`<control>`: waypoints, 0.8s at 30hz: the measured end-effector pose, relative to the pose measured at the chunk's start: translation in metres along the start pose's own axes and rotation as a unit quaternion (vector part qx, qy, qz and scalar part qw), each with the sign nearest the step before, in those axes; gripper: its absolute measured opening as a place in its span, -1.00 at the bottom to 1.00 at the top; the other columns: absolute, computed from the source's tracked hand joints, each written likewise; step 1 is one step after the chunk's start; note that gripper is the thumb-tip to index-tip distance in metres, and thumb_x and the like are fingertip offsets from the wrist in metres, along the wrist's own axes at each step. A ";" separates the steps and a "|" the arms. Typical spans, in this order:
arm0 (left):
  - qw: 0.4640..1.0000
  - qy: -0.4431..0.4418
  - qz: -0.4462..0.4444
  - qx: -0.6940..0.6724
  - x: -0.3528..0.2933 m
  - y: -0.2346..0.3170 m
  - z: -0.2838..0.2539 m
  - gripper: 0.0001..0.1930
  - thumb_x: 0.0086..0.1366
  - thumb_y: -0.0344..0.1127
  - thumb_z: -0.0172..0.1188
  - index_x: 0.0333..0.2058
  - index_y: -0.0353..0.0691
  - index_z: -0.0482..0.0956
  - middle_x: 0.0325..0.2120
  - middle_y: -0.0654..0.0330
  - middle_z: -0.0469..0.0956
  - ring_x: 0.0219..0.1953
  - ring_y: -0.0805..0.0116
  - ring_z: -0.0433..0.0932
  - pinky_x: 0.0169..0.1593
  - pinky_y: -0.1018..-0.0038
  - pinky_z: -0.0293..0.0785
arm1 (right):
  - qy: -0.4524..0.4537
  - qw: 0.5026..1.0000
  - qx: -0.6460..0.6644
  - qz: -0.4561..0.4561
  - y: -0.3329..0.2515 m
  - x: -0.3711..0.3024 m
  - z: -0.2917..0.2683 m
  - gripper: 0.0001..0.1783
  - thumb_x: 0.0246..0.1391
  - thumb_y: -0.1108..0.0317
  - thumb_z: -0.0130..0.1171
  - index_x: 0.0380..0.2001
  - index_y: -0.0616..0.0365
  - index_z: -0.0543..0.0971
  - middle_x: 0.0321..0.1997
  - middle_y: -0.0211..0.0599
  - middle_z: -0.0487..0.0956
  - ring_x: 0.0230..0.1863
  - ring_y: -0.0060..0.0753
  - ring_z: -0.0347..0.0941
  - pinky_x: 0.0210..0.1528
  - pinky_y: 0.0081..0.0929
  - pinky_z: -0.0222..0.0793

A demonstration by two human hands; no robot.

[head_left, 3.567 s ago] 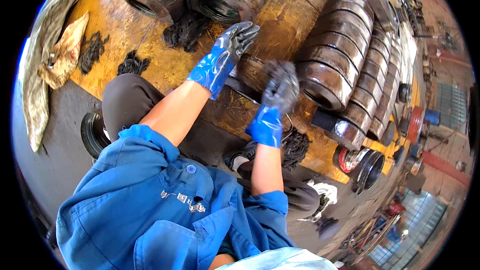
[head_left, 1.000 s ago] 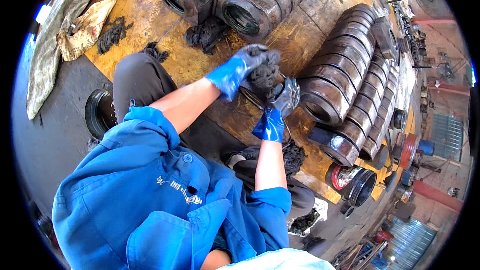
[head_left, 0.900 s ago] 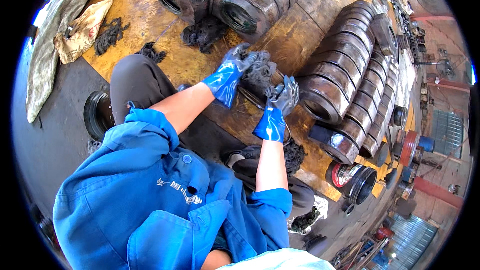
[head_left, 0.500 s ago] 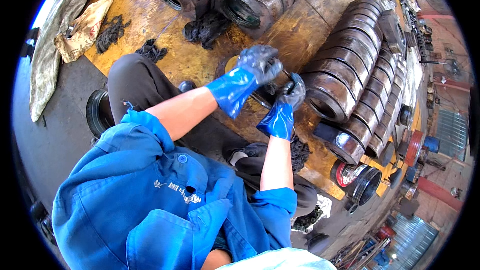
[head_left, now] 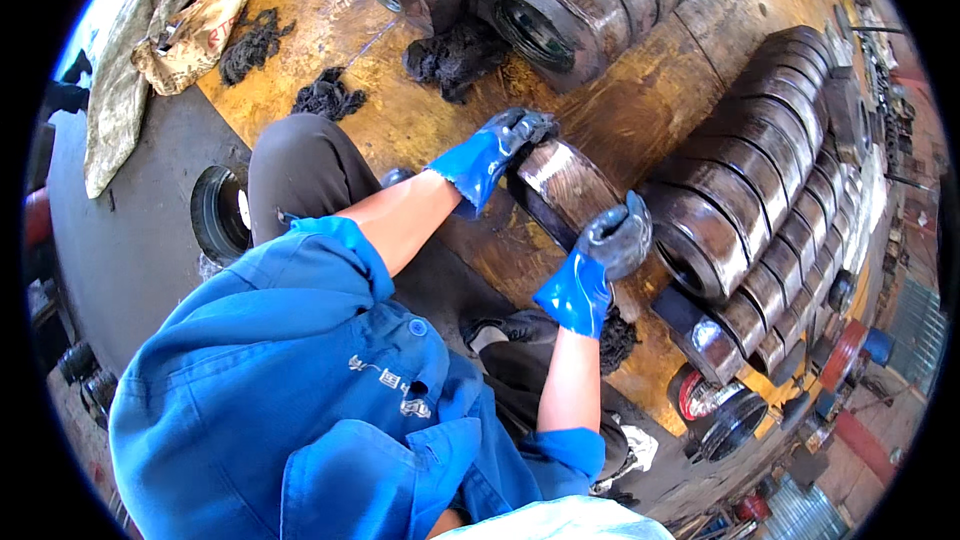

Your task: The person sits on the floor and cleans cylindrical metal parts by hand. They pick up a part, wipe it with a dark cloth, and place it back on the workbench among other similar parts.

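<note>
A dark, greasy metal ring (head_left: 572, 183) stands between my two hands, its brown outer band turned up and shiny at the top. My left hand (head_left: 512, 135), in a blue glove blackened at the fingers, is closed on the ring's far left side. Whether a scrap of black rag is also under those fingers is hard to make out. My right hand (head_left: 618, 238), gloved the same way, grips the near right side with curled fingers. Part of the ring's lower side is hidden by my hands and wrists.
Rows of stacked metal rings lie to the right (head_left: 745, 160) and at the top (head_left: 570, 20). Black rag clumps (head_left: 455, 55) are on the oily yellow board (head_left: 640, 130). A red-and-black tin (head_left: 700, 395) stands at lower right, a loose ring (head_left: 218, 215) at left.
My hands were close together over the work; now they are farther apart, on opposite sides of the ring. The ring's outer band now faces up in plain sight. The whole view has shifted.
</note>
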State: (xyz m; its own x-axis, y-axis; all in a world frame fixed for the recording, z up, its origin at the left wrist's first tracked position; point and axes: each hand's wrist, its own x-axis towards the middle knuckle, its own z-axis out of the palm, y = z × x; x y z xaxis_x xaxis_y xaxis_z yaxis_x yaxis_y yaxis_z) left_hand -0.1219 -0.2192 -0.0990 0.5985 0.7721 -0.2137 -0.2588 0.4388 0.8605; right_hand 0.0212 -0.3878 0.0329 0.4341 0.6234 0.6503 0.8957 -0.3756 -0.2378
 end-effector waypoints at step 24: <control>0.998 0.005 0.026 0.065 -0.018 0.022 -0.001 -0.65 0.52 -0.26 0.16 0.16 -0.33 0.58 0.04 0.14 0.67 0.10 0.35 0.58 0.23 0.38 0.47 | 0.005 0.999 -0.031 -0.033 0.003 0.003 -0.001 -0.78 0.37 0.40 0.08 -0.10 0.27 0.64 -0.11 0.00 0.71 -0.09 0.07 0.67 0.05 -0.02 0.59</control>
State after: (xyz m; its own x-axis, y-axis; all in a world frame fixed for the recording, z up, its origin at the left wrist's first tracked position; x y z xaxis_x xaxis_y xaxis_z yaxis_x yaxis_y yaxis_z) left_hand -0.1391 -0.2227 -0.0766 0.5797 0.7968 -0.1704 -0.1889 0.3348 0.9231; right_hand 0.0250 -0.3878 0.0353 0.3739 0.6411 0.6702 0.9142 -0.3766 -0.1498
